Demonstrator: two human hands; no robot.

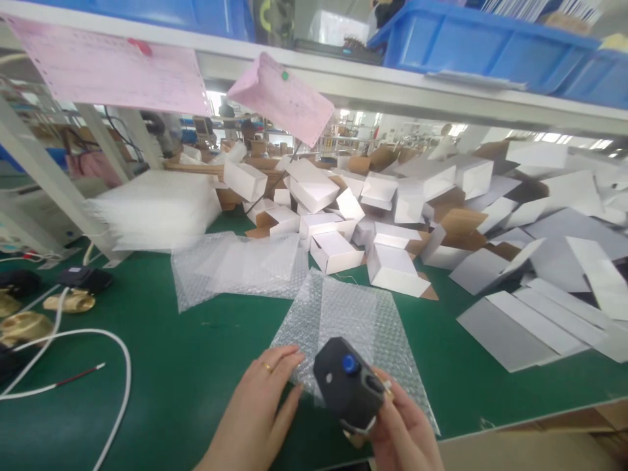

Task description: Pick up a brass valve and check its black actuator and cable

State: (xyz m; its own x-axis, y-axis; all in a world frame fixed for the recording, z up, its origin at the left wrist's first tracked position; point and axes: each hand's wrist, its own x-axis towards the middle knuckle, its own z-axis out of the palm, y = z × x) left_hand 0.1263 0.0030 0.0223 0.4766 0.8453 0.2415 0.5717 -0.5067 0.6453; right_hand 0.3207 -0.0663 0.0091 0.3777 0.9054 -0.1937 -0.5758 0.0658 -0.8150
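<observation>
Right hand (400,428) clamped on black boxy device with blue button (349,386), unwrapped. Left hand (260,409) flat, fingers apart, on clear bubble-wrap sheet (353,314). Folded white cartons (338,252) apparently unfilled.

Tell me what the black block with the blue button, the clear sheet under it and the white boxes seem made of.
Black block: apparently matte moulded plastic, dull with rounded edges. Clear sheet: bubble wrap, thin see-through plastic with rows of small bubbles. White boxes: probably cardboard, white outside, brown on the inner flaps.
</observation>
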